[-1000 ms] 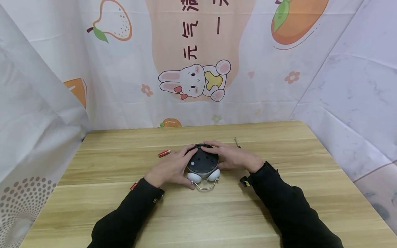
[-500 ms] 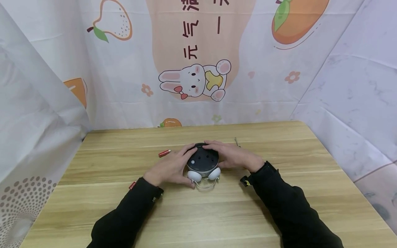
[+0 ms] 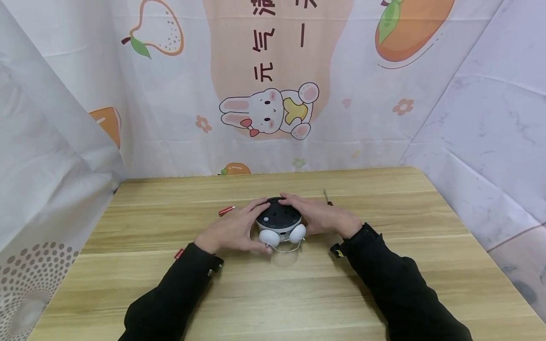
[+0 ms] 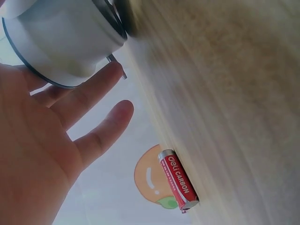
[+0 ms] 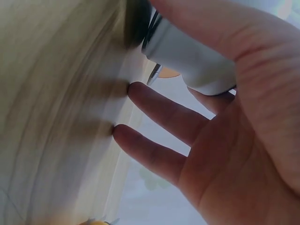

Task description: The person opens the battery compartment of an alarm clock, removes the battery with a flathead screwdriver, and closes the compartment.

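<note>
A white twin-bell alarm clock (image 3: 279,219) with a black back sits mid-table, tilted, its back facing up and its two white bells (image 3: 269,237) and wire handle toward the person. From the left, my left hand (image 3: 234,231) grips its side, thumb by the handle and fingers at the far rim. My right hand (image 3: 321,216) holds the opposite side. In the left wrist view, the clock's white casing (image 4: 65,44) lies against the fingers, with the last finger standing off it. In the right wrist view, two fingertips (image 5: 136,89) reach the tabletop beside the casing (image 5: 197,61).
A red battery (image 3: 226,210) lies on the wooden table (image 3: 273,303) left of the clock. Behind the right hand lies a thin screwdriver (image 3: 327,197), partly hidden. A printed cloth (image 3: 170,104) hangs along the table's back edge.
The alarm clock has tipped in both hands: its bells and handle have risen off the table and its back now slants away. The hands have shifted only slightly with it.
</note>
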Tool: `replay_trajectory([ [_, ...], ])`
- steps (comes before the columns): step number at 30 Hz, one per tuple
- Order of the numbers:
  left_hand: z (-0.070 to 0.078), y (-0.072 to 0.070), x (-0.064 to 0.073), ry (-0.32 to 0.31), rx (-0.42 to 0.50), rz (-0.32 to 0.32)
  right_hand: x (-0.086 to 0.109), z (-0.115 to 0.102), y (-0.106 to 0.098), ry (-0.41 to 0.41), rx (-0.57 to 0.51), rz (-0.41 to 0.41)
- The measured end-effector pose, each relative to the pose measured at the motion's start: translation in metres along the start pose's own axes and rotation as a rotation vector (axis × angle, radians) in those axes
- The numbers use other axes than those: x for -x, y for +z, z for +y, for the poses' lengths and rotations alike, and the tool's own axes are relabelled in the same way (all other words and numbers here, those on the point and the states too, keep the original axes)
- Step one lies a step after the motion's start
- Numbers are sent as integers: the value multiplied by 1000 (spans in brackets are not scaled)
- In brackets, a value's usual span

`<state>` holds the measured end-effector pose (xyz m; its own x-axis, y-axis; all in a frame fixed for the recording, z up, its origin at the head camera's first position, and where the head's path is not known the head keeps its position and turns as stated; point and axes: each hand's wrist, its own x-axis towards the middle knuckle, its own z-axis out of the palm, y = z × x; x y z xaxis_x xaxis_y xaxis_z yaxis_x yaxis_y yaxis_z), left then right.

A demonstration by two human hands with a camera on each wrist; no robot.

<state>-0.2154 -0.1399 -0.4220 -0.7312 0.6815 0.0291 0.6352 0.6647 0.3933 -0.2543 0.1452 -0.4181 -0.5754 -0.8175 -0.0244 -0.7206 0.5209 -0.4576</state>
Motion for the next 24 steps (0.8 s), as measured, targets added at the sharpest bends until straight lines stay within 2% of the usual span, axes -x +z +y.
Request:
replay_trajectory([
  [11, -3, 1, 2, -22, 41, 6, 0, -1, -3, 8, 32, 21],
  [20, -3, 1, 2, -56, 81, -7, -4, 0, -1, -19, 46, 80],
  [24, -4, 0, 3, -56, 90, 8, -4, -2, -2, -35, 45, 105],
])
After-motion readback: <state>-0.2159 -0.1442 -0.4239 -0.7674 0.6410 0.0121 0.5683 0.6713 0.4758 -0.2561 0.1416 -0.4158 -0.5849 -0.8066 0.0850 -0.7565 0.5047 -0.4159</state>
